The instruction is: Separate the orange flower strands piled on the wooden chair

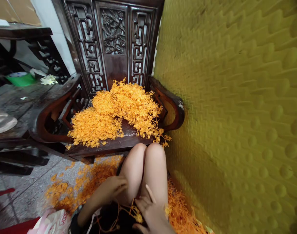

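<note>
Where: I sit low with my bare knees (146,162) against the front edge of a dark carved wooden armchair (114,35), hard beside a yellow bumpy padded wall (236,113).
Left hand: my left hand (114,188) rests on my thigh with the fingers curled. It is blurred, and I cannot tell whether it grips anything.
Right hand: my right hand (150,209) is pinched narrow on a thin string of small orange flowers (135,213), with one finger sticking up.
The thing in hand: the string lies in my lap between both hands, its loose threads trailing over dark cloth.
Done and left: by my reading only this one string is being handled. A big heap of loose orange flowers (119,110) covers most of the chair seat, untouched by either hand. Which pieces are finished I cannot tell.
On the floor: a scatter of orange flowers on the grey tiled floor (72,187) lies left of my legs, and more lies at my right against the wall.
Around: a pink and white plastic bag (52,222) sits at my left elbow. A dark wooden tabletop (19,100) to the left carries a green round container (20,79) and a few white blossoms (48,80).
In the way: the wall crowds my right arm, and the chair arms hem in the heap.
</note>
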`<state>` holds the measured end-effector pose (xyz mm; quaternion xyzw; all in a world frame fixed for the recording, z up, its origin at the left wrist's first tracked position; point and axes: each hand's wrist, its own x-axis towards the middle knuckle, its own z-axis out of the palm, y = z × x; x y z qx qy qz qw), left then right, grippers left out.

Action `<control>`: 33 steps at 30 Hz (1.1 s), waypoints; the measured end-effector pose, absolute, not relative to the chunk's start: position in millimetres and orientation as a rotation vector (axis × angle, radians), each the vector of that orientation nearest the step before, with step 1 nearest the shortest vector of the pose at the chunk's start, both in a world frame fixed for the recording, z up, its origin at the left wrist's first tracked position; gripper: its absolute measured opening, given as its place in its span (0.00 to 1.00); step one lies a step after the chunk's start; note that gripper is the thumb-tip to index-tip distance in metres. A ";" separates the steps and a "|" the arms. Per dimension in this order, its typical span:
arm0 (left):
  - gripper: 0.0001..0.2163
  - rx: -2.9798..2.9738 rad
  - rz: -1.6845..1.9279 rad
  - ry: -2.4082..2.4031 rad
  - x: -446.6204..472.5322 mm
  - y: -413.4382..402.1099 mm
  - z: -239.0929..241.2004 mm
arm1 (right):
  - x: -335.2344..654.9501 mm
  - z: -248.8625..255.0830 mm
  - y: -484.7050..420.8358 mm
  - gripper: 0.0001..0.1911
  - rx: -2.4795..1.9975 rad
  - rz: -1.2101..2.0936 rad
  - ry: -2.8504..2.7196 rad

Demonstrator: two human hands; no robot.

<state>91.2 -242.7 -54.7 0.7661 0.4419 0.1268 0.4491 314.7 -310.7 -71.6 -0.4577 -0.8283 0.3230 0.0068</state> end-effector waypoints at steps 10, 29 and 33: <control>0.11 1.104 1.941 1.155 75.1 -206.0 26.6 | 321.1 -9.2 -266.2 0.18 -1.449 1.224 -1.786; 0.32 1.324 1.795 1.300 130.0 -194.3 55.9 | 303.2 87.5 -170.3 0.15 -0.814 0.913 -1.023; 0.37 1.085 1.271 0.867 138.8 -181.8 47.9 | 301.2 87.6 -165.3 0.14 -0.760 0.734 -1.111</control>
